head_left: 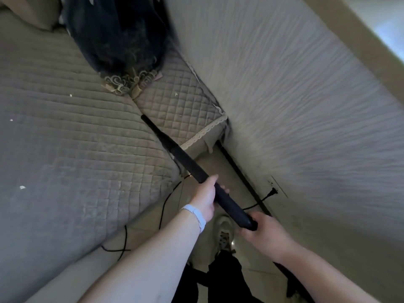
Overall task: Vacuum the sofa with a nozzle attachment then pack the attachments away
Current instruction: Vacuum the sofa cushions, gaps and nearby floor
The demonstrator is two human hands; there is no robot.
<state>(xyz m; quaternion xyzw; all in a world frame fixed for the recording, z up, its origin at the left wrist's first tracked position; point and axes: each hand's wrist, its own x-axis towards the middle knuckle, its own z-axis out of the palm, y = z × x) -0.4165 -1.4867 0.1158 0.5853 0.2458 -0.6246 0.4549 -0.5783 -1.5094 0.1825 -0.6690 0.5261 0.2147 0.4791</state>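
Scanning L to R. Lying far L on the quilted sofa seat point(65, 119): white crumbs point(22, 187), several, scattered, well apart from the nozzle tip. Risk: getting skipped if the sweep is hugging the seam only.

Sitting up top, centre-L: dark lace-edged cushion point(118, 33), trim hanging just beyond the tip's line. Risk: lace getting sucked in and clogging the mouth if the tip is pushed further up the gap.

Running diagonally thru centre: black crevice nozzle point(175, 149), thin tip lying in the seam between the two quilted seat pads, wider tube coming back toward the body. Risk: tip snagging the cover's lace edging point(205, 132) and dragging the cover off the pad.

Trailing on the floor below the seat edge: black cord point(162, 206), looped and crossing itself, near a shoe point(224, 230). Risk: tripping, or yanking the plug point(271, 192) at the wall base.

Gripping mid-tube: left hand point(205, 200), fingers wrapped round it, thumb lying along the top, pale wristband point(195, 215) on the wrist. Gripping the rear end of the tube: right hand point(260, 232), fingers curled shut on it. Risk: twisting between the two grips and loosening a tube joint; joint itself not visible, so can't tell.

Standing R: textured wall point(306, 106), close beside the sofa end. Risk: tube knocking it on a wide swing.
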